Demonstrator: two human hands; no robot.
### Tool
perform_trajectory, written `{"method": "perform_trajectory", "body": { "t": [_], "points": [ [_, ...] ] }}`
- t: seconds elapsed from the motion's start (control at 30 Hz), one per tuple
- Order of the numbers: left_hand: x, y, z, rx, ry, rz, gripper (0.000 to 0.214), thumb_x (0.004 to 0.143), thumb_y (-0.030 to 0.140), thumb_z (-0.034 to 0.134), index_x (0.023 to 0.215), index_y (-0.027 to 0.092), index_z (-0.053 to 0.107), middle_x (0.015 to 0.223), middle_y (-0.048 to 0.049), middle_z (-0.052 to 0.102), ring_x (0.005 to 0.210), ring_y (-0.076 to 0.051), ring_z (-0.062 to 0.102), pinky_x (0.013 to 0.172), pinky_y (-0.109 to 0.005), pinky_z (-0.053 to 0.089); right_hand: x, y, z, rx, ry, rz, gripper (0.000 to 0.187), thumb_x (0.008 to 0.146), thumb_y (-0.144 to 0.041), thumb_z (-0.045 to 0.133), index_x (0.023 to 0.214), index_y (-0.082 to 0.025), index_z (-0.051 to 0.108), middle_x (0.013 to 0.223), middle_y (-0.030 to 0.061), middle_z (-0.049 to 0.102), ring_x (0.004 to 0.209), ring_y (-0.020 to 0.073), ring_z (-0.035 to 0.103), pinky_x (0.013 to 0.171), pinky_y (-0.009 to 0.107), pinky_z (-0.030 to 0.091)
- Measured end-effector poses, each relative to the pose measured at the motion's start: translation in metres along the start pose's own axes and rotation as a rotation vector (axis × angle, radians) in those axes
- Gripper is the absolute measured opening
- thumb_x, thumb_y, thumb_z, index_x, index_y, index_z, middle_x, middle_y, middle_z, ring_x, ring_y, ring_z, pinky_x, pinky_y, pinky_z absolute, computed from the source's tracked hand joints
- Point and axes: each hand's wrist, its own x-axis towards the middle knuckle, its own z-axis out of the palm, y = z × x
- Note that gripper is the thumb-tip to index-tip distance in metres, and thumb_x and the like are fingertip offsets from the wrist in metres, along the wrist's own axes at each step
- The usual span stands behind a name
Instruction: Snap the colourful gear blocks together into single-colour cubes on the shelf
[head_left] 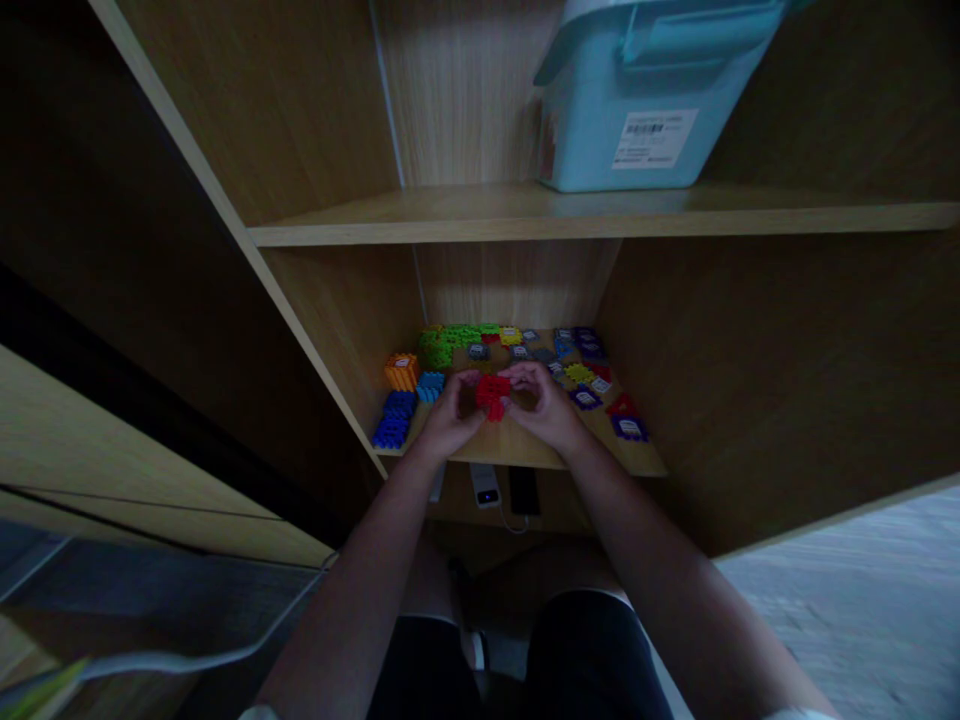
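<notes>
Between both hands, above the front of the lower shelf, is a small bunch of red interlocking toy pieces (492, 392). My left hand (454, 412) grips its left side, and my right hand (541, 404) holds the right side with thumb and fingers. Left of my hands stand a light blue stack (430, 386), an orange stack (401, 371) and dark blue stacks (395, 418) of similar pieces. Green pieces (442, 345) lie behind. To the right are loose purple pieces (586, 398), a yellow one (579, 372) and red triangles (622, 404).
A light blue plastic bin (630, 100) with a label stands on the upper shelf (450, 220), which overhangs the toys. Below the lower shelf (517, 445) lie a white power bank (485, 484) with a cable and a dark phone-like slab (523, 490). Wooden side panels flank the space.
</notes>
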Motion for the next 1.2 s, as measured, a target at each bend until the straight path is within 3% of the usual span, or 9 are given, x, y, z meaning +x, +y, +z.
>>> {"method": "perform_trajectory", "body": {
  "t": [1.0,1.1,1.2],
  "points": [
    [0.001,0.005,-0.001,0.011,-0.016,0.016,0.055,0.093,0.028,0.076,0.142,0.024,0.052,0.144,-0.0123,0.066,0.139,-0.027,0.063,0.125,-0.052,0.047,0.000,0.000,-0.003,-0.071,-0.084,0.037,0.042,0.100,-0.046,0.072,0.134,-0.031,0.053,0.139,0.0090,0.073,0.122,0.0247,0.070,0.107,0.047,0.058],
    [0.000,0.004,-0.001,0.032,-0.010,0.019,0.055,0.093,0.027,0.075,0.143,0.023,0.052,0.145,-0.0137,0.066,0.139,-0.028,0.064,0.125,-0.054,0.046,-0.001,0.002,-0.006,-0.135,-0.035,0.018,0.035,0.104,-0.046,0.067,0.134,-0.032,0.056,0.139,0.0079,0.072,0.122,0.0249,0.069,0.107,0.047,0.058],
    [0.000,0.002,-0.001,0.036,0.003,0.011,0.055,0.092,0.025,0.075,0.143,0.023,0.052,0.144,-0.0148,0.066,0.139,-0.029,0.064,0.126,-0.057,0.045,0.006,0.007,-0.015,-0.280,0.090,0.060,0.025,0.107,-0.044,0.060,0.127,-0.030,0.064,0.126,0.0078,0.076,0.114,0.0265,0.072,0.106,0.048,0.058]
  ]
}}
